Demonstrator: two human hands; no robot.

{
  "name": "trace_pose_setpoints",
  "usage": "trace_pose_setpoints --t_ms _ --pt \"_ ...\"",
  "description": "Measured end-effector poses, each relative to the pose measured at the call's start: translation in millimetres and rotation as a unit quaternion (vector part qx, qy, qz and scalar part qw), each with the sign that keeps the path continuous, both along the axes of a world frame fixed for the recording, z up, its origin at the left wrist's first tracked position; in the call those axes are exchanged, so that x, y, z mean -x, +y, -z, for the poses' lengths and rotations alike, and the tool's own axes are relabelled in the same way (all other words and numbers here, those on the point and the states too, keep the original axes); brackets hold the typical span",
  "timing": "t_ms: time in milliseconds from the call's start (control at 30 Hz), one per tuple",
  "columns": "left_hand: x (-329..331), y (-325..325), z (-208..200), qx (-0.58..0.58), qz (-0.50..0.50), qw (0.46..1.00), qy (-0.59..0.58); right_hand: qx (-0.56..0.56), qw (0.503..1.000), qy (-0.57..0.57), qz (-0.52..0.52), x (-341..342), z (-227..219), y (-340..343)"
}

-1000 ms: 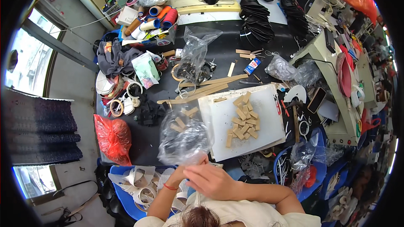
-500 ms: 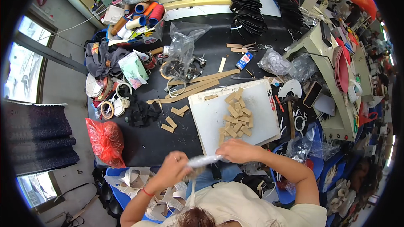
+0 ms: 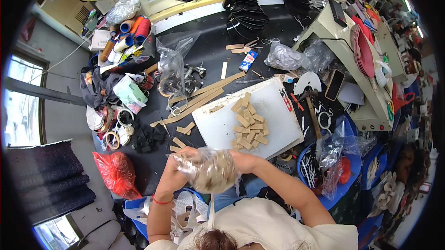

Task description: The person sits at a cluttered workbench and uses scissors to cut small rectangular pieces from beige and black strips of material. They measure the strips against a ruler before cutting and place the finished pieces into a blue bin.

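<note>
A clear plastic bag [image 3: 211, 172] with beige contents hangs between my two hands at the near edge of the table. Its left side is gripped by my left hand [image 3: 172, 172], which has a red band at the wrist. My right hand [image 3: 244, 161] is closed on the bag's other side. What exactly lies inside cannot be made out through the shiny plastic. Just beyond the bag, a white board [image 3: 282, 122] carries a loose pile of short tan strips [image 3: 250, 122]. A few more short tan pieces [image 3: 185, 128] lie left of the board, the nearest partly hidden by my left hand.
Long tan strips [image 3: 199, 101] lie behind the board. A red plastic bag [image 3: 116, 172] sits at the left edge, near black scraps [image 3: 149, 137]. To the right are a hammer [image 3: 313, 113], a phone [image 3: 334, 84] and a beige machine [image 3: 371, 104]. Blue bins [image 3: 354, 176] flank me.
The plastic bag, seen narrow and stretched before, now shows its broad, full side. My left hand has moved up and left with it. The whole view has shifted slightly.
</note>
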State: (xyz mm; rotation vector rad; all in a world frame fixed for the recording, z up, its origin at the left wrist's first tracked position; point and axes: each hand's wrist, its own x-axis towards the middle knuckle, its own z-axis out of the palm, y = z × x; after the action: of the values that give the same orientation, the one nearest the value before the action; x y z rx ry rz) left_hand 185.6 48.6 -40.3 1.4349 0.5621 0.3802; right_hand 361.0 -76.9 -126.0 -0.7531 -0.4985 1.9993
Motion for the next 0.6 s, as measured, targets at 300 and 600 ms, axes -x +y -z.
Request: trace_pose_setpoints --t_ms 300,600 --pt "12 -14 -9 -0.226 0.244 0.937 0.112 -0.16 0.961 -0.152 -0.165 -26 9 69" --pt "32 -53 88 0.133 -0.181 0.952 0.208 -0.022 0.882 -0.464 0.075 37 25 27"
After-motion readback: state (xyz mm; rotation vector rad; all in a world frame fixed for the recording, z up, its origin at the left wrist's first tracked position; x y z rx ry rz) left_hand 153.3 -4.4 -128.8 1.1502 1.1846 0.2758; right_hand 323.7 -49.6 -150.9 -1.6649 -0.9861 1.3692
